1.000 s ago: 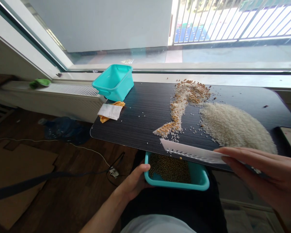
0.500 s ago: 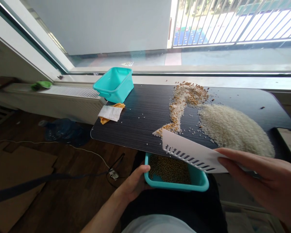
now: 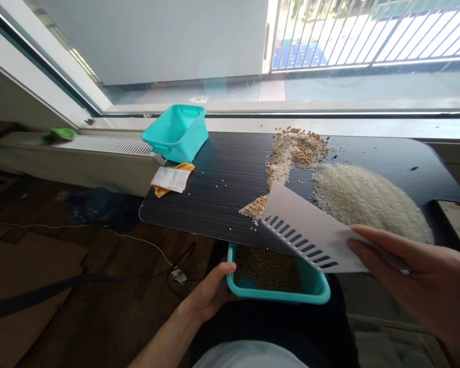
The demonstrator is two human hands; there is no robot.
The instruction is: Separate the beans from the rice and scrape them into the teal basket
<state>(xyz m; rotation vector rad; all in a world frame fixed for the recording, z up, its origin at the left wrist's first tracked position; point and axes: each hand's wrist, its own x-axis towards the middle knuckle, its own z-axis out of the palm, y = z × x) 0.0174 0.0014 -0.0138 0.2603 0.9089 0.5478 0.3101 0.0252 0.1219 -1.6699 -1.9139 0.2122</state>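
Observation:
My left hand (image 3: pixel 211 290) grips the left end of a turquoise plastic bin (image 3: pixel 278 294), thumb over its rim. The bin sits below the table's front edge, and small greenish-brown grains (image 3: pixel 270 270) cover much of its bottom. My right hand (image 3: pixel 417 273) pinches a white slotted plastic scraper (image 3: pixel 310 220) by its right end. Tilted, the scraper reaches over the table edge, its slots above the bin. Its far corner covers part of a trail of mixed yellow grains and rice (image 3: pixel 278 166). A small patch of that mix (image 3: pixel 255 207) lies left of the scraper.
The dark table (image 3: pixel 222 204) also bears a large heap of white rice (image 3: pixel 368 199). A second turquoise bin (image 3: pixel 193 140) stands at the back left, near a white and yellow cloth (image 3: pixel 171 179). A phone-like object (image 3: pixel 458 222) lies at the right edge. The window (image 3: pixel 233 97) borders the back.
The scraper's far end has moved up and slightly right over the trail, and its face shows more. A strip of the trail is now covered. The left hand and bin stay nearly in place.

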